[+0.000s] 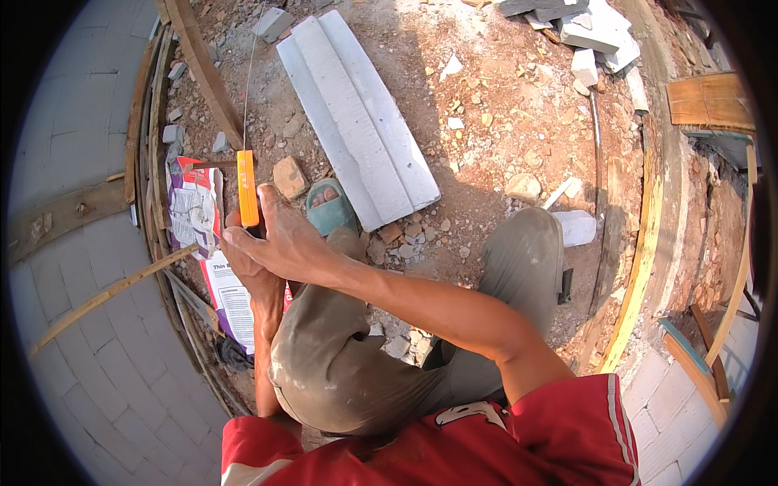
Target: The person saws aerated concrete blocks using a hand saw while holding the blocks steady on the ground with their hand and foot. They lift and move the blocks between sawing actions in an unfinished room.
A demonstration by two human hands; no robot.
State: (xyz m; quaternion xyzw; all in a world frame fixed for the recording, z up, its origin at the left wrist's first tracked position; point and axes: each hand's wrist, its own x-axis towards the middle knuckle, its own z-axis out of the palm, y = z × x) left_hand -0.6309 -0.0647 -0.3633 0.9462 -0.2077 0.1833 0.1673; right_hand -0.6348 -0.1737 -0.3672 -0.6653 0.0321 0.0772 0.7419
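Both my hands meet at an orange-handled tool (247, 190) on the left side. A thin line runs from its far end up to the top edge; whether it is a blade edge-on or a wire, I cannot tell. My left hand (253, 274) is closed round the tool's near end, partly hidden by the other hand. My right hand (282, 235) reaches across from the right, its fingers closed over the near end and one lying alongside the handle. To the right, a grooved pale block (356, 121) lies slanted on the rubble ground.
Printed bags (194, 202) lie by the left block wall (89, 324). A wooden plank (203, 73) leans near the tool. A broken brick (289, 177) sits by my sandalled foot (331, 209). Broken blocks (596, 32) are piled far right, above a long timber (640, 267).
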